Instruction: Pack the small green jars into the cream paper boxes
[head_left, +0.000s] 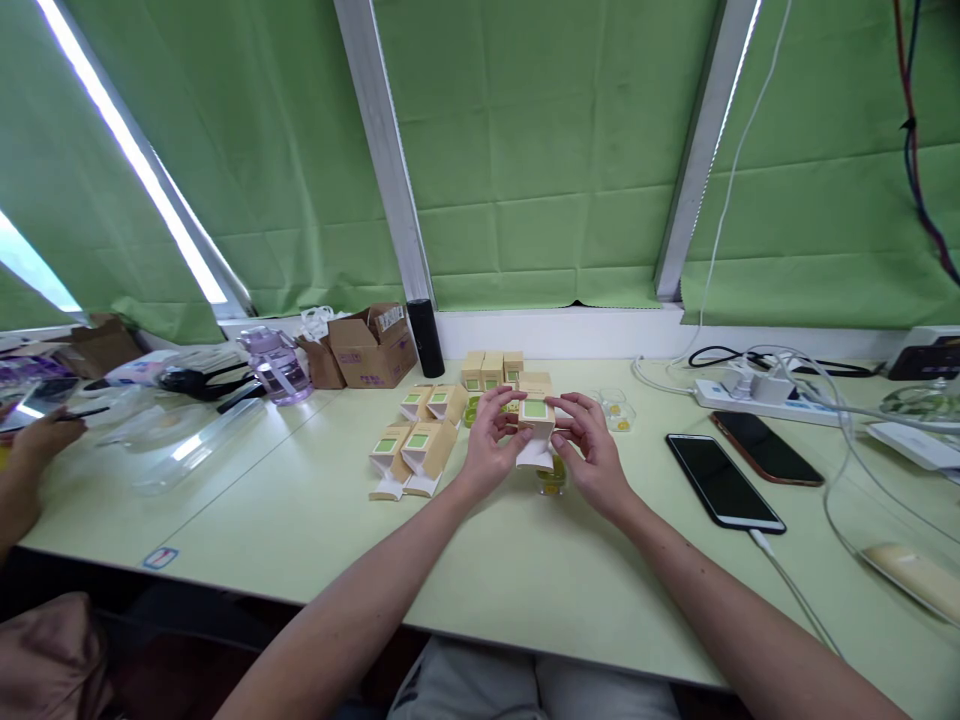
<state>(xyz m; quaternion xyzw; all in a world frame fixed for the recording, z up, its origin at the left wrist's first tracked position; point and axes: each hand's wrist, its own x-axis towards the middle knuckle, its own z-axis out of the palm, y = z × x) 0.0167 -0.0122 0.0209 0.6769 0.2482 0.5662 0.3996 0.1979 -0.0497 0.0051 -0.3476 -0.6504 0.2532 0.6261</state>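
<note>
Between my two hands is a small beige carton (pixel 537 412) with a green label and a white flap hanging open toward me. My left hand (pixel 491 445) grips its left side and my right hand (pixel 589 450) its right side. Just under the carton, partly hidden, a small clear container (pixel 552 478) with yellow-green contents stands on the table. To the left are several similar open cartons (pixel 427 450), flaps facing me. Behind my hands stand more beige cartons (pixel 491 368). Right of them lie small clear containers (pixel 616 410) with yellow spots.
On the right lie two phones (pixel 724 482) (pixel 766 447), a power strip (pixel 765 402) with cables, and a pale mouse (pixel 911 575). Farther left are a cardboard box (pixel 371 347), a black cylinder (pixel 425 338) and a purple bottle (pixel 276 365). Another person's hand (pixel 46 440) is at the far left.
</note>
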